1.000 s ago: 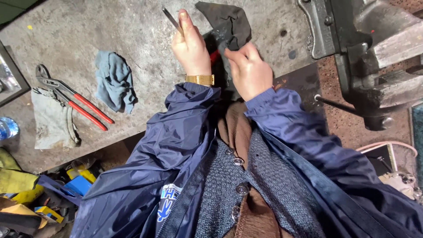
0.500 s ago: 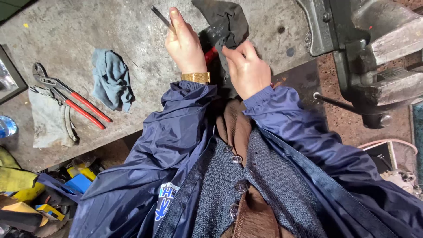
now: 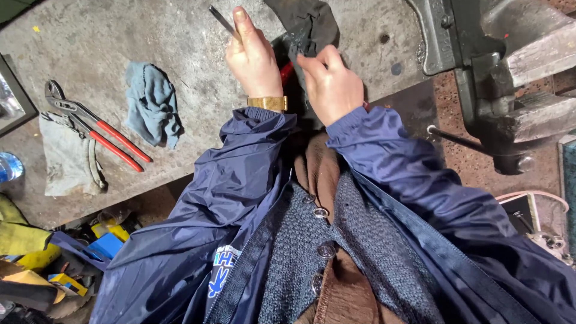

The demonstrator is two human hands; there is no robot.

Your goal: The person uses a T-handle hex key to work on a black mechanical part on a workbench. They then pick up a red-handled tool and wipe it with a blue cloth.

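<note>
Shifted slightly: both hands. Left hand (image 3: 255, 57) pinches thin metal rod (image 3: 223, 21); right hand (image 3: 330, 84) grips dark rag (image 3: 306, 24), red-handled tool (image 3: 287, 72) between them.

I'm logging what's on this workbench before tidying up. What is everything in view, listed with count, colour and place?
thin metal tool: one, dark grey, in the left hand, tip pointing up-left
dark rag: one, black-grey, under the right hand's fingers
red handle: one, partly hidden between the hands
blue cloth: one, crumpled, left of the hands
pliers: one, red-handled, far left
grey cloth: one, under the pliers
bench vise: one, dark metal, right edge
workbench: one, grey, stained
left hand: gold wristband, gripping the tool
right hand: pinching the rag
</note>
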